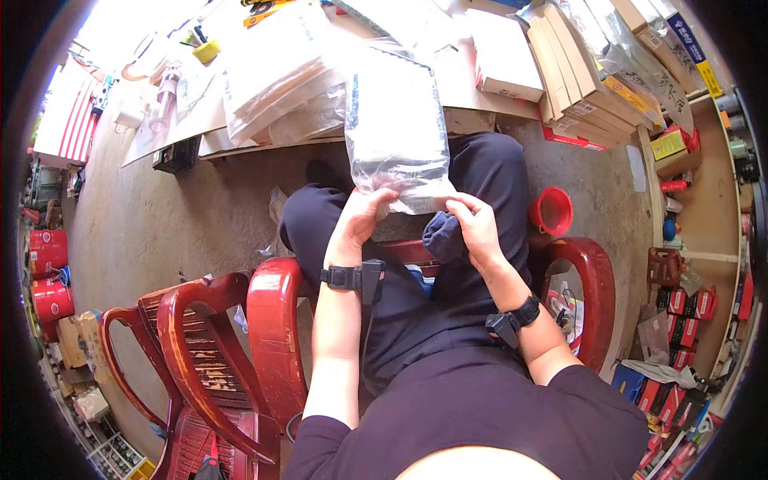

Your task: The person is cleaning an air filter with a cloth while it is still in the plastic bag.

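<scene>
A clear plastic bag [398, 132] with a flat, whitish panel-like thing inside stretches from the table edge toward my lap. My left hand [364, 214] is closed on the bag's near left corner, its thumb over the film. The near right corner is pinched by my right hand [478, 226] between thumb and fingers. A dark blue cloth [443, 237] hangs bunched at my right hand; it seems tucked under the fingers, but I cannot tell how it is held. Glare washes out the print and detail of the bag's contents.
Ahead is a table [188, 120] with stacked plastic-wrapped packs [280, 80], a white box [506, 56] and upright cardboard boxes [580, 76]. A red bucket [550, 210] stands right of my knee. Red wooden chairs [212, 352] are at left, a stocked shelf [704, 256] at right.
</scene>
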`<move>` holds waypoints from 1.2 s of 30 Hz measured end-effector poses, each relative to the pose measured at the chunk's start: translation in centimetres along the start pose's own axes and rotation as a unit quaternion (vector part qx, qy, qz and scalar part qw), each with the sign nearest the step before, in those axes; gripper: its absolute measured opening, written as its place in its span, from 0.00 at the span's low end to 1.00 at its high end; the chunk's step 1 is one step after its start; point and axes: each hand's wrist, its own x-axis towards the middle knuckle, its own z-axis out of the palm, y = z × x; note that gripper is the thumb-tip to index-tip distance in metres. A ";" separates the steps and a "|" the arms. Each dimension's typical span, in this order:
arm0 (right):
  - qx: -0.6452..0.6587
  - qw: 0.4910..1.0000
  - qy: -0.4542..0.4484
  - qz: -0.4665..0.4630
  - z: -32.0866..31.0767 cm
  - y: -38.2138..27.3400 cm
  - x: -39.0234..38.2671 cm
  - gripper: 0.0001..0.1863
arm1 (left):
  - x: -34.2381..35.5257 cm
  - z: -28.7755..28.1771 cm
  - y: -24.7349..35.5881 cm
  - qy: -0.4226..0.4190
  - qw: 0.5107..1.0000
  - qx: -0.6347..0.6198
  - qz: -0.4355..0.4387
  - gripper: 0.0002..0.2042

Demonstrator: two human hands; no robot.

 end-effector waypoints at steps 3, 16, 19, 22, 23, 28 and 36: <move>0.034 0.999 -0.005 0.001 0.5 -0.4 -0.3 0.11 | 0.1 0.5 -0.4 0.038 0.998 -0.046 0.009 0.17; 0.205 0.939 -0.104 0.256 -0.4 -1.5 1.6 0.15 | 0.0 0.9 0.5 0.096 0.994 -0.040 0.033 0.18; 0.233 0.931 -0.086 0.268 0.2 -0.8 3.3 0.13 | 0.0 1.2 0.6 0.079 0.994 -0.066 0.045 0.17; 0.222 0.944 -0.094 0.225 0.6 1.0 4.8 0.10 | 0.0 1.0 0.6 0.100 0.990 -0.077 0.062 0.18; 0.198 0.959 -0.104 0.174 0.7 1.5 5.2 0.08 | 0.0 0.7 0.8 0.080 0.992 -0.090 0.047 0.17; 0.163 0.978 -0.079 0.107 0.9 0.4 5.9 0.08 | -0.7 2.6 1.6 0.053 0.997 -0.051 0.016 0.25; 0.013 0.996 -0.061 0.058 1.1 -0.6 4.2 0.10 | 0.3 2.0 1.0 0.080 0.995 -0.043 0.036 0.15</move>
